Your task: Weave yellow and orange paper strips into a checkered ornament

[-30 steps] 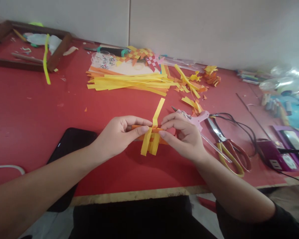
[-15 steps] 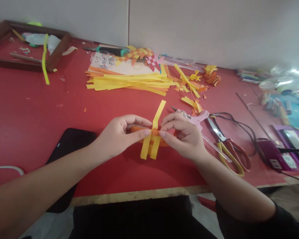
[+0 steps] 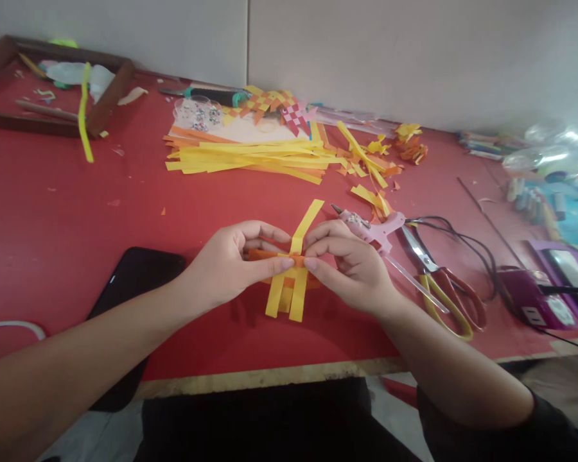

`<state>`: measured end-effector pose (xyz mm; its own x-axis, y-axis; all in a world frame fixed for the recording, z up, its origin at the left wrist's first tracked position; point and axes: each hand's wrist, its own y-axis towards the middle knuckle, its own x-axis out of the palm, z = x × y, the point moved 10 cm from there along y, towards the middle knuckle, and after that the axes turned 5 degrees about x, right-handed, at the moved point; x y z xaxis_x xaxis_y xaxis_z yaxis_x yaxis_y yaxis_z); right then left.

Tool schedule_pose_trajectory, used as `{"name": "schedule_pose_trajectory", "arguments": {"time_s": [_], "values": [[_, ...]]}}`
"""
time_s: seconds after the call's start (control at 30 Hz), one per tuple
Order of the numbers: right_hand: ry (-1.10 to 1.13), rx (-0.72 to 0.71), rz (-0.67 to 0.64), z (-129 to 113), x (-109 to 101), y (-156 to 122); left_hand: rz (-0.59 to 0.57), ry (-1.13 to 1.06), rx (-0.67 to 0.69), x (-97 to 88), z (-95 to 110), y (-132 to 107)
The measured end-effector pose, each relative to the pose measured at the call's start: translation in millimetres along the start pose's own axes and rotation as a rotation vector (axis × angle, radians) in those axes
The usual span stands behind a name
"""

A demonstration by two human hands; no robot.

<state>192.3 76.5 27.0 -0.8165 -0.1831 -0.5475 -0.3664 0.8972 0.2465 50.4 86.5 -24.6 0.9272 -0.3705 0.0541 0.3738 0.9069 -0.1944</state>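
Note:
Yellow and orange paper strips, crossed over and under one another, are held above the red table between my two hands. My left hand pinches the crossing from the left, thumb in front and fingers behind. From the right, my right hand pinches the same piece, its thumb tip close to the left thumb. One yellow strip stands up past the fingers, and yellow ends hang below. Part of the orange strip is hidden behind the hands. A pink glue gun lies just beyond my right hand.
Scissors lie right of the glue gun, a black phone under my left forearm. Behind are a pile of yellow and orange strips, woven paper fish and a wooden frame. The red table ends in front of me.
The woven strips have shifted slightly left and tilted, with the hanging yellow ends lower and further apart. My right hand has moved a little left, closer to the left thumb.

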Motion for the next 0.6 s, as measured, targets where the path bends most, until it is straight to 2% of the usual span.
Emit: {"name": "schedule_pose_trajectory", "arguments": {"time_s": [0.13,0.3,0.6], "values": [[-0.049,-0.016,-0.014,-2,2,0,0.021,-0.001,-0.019,-1.2,-1,0],[-0.024,0.033,-0.099,2,12,-1,0.014,-0.007,-0.015,-1.0,-1,-1],[0.024,0.078,-0.161,3,16,-1,0.013,0.034,-0.022,-2.2,-2,0]]}}
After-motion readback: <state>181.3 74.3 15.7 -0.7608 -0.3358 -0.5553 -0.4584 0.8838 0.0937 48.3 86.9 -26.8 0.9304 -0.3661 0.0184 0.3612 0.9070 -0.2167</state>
